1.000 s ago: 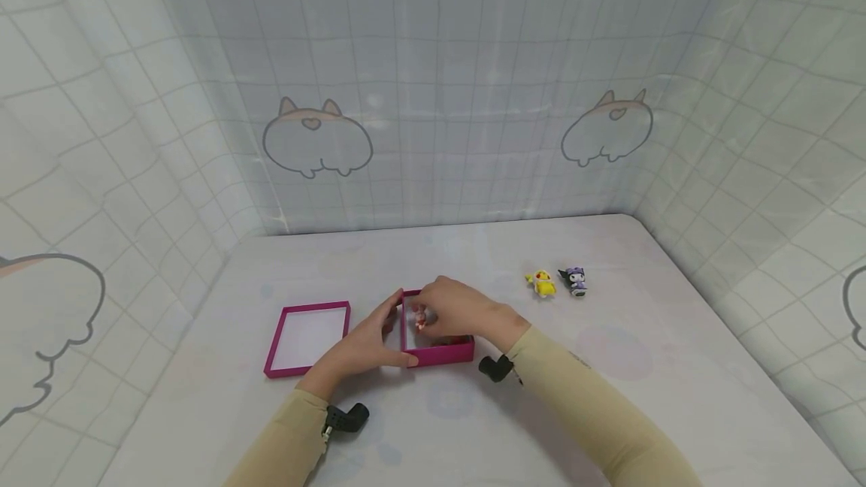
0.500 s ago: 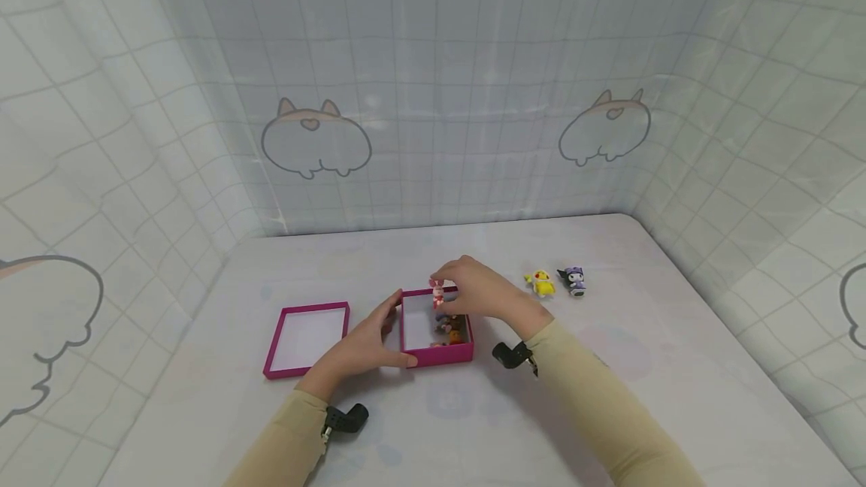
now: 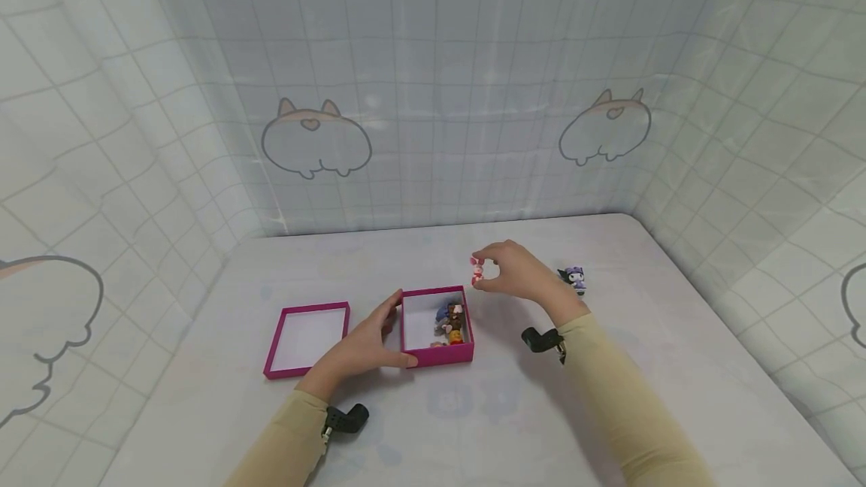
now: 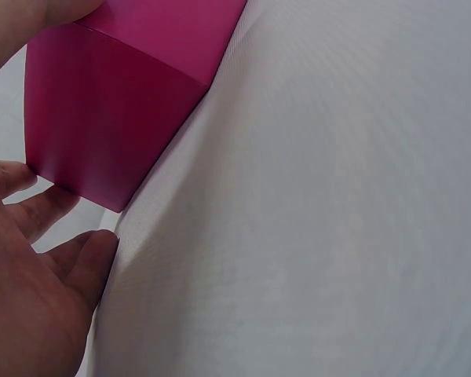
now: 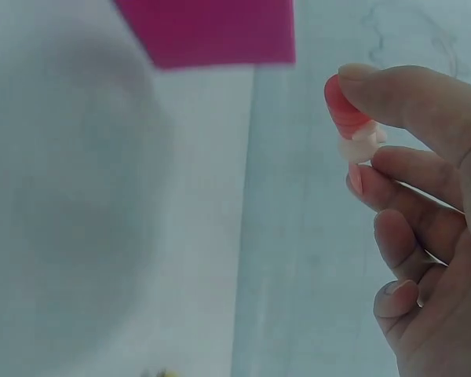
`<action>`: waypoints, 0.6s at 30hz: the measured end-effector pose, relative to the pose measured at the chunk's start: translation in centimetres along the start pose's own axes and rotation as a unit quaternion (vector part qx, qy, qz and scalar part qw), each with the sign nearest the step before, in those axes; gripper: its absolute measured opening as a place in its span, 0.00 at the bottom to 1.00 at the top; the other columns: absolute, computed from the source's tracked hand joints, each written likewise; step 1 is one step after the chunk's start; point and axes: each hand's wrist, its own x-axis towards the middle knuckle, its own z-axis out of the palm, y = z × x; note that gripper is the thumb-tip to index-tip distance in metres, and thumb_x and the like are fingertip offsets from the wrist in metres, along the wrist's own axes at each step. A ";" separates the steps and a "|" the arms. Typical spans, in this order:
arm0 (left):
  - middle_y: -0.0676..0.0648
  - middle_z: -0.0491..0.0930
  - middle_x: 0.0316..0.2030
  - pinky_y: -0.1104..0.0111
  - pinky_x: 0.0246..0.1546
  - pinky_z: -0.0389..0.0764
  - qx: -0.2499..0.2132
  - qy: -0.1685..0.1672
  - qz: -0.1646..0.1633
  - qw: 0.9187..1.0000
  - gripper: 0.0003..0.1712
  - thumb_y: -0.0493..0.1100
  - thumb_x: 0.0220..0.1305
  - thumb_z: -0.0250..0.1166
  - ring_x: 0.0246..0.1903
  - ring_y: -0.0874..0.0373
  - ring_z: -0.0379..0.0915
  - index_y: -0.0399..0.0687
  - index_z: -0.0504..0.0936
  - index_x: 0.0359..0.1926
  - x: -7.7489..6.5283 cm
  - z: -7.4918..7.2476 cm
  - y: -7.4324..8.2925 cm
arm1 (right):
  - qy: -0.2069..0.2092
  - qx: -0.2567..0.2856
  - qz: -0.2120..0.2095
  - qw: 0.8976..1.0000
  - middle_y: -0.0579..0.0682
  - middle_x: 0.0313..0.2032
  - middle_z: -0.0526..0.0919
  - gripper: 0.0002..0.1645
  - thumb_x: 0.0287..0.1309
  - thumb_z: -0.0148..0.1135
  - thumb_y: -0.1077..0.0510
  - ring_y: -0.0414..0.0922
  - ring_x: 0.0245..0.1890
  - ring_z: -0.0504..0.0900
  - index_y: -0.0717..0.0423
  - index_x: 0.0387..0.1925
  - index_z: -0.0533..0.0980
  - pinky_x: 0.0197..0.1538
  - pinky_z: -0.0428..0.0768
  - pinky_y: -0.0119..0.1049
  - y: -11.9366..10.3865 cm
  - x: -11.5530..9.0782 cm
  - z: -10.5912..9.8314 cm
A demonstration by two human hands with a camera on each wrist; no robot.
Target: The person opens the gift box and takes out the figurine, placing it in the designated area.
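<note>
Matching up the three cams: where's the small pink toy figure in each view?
Head: pink toy figure is a little right of and below centre, pinched in the right hand.
Left wrist: not in it.
Right wrist: upper half, right of centre, in the same hand's pinch.
Shared landmark: deep pink box, below centre in head, upper left in left wrist, cut off by the top edge in right wrist.

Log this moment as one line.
left hand: holds pink box | right hand: pinches pink figurine outside box | inside box: several figurines | purple-black figurine: on table
</note>
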 end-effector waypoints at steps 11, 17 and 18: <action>0.55 0.47 0.76 0.60 0.68 0.62 0.013 0.004 -0.013 1.000 0.75 0.63 0.39 0.81 0.72 0.53 0.52 0.58 0.42 0.79 -0.1 0.0 0.3 | -0.017 0.019 0.071 0.997 0.52 0.56 0.80 0.35 0.53 0.75 0.46 0.53 0.57 0.75 0.55 0.60 0.78 0.60 0.76 0.51 4.0 -1.5 -0.6; 0.56 0.47 0.76 0.60 0.68 0.63 0.017 0.006 -0.014 1.000 0.75 0.64 0.38 0.81 0.72 0.53 0.52 0.59 0.42 0.79 -0.2 0.0 0.5 | -0.031 0.030 0.080 0.996 0.52 0.56 0.81 0.34 0.52 0.75 0.47 0.52 0.57 0.75 0.56 0.59 0.79 0.60 0.75 0.51 5.2 -1.8 -0.4; 0.55 0.47 0.76 0.60 0.68 0.63 0.017 0.006 -0.014 1.000 0.75 0.63 0.38 0.81 0.72 0.53 0.52 0.59 0.42 0.79 -0.1 0.1 0.5 | -0.036 0.031 0.080 0.996 0.52 0.56 0.80 0.34 0.53 0.75 0.48 0.53 0.57 0.75 0.56 0.59 0.78 0.60 0.75 0.51 5.4 -1.8 -0.4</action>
